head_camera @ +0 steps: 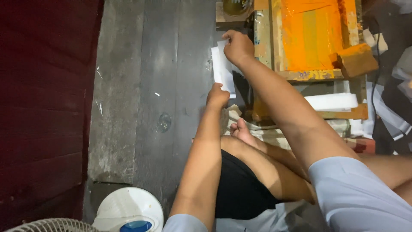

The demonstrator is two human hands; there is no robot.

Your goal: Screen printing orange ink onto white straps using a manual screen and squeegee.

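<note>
1. Hands working one stack of white sheets point(223, 71), lying on the grey plank floor point(141, 86) at about 12 o'clock from the person's crossed legs.
2. Right hand point(237, 46) is sitting at the stack's 12 o'clock end, fingers curled and pinching the top edge of the sheets.
3. Left hand point(217, 96) is pressing at the stack's 6 o'clock end, fingers folded under in a loose fist on the lower edge; whether it is actually gripping a sheet, cannot tell.
4. Both forearms are reaching forward from the bottom of the frame, right arm crossing above the left.
5. Wooden printing frame point(309, 38) with orange ink over its mesh is lying at 3 o'clock of the stack, just beside it.
6. Orange-stained wooden block point(354, 60) is resting on the frame's lower right corner.
7. White folded pile point(332, 102) is lying at 6 o'clock of the frame, on a wooden board.
8. Bare foot point(242, 131) is showing at 6 o'clock of the stack, close to the left hand.
9. Dark red surface point(43, 107) is filling the 9 o'clock side of the view.
10. White fan base point(128, 208) is standing at 7 o'clock, near the left elbow, well apart from the sheets.
</note>
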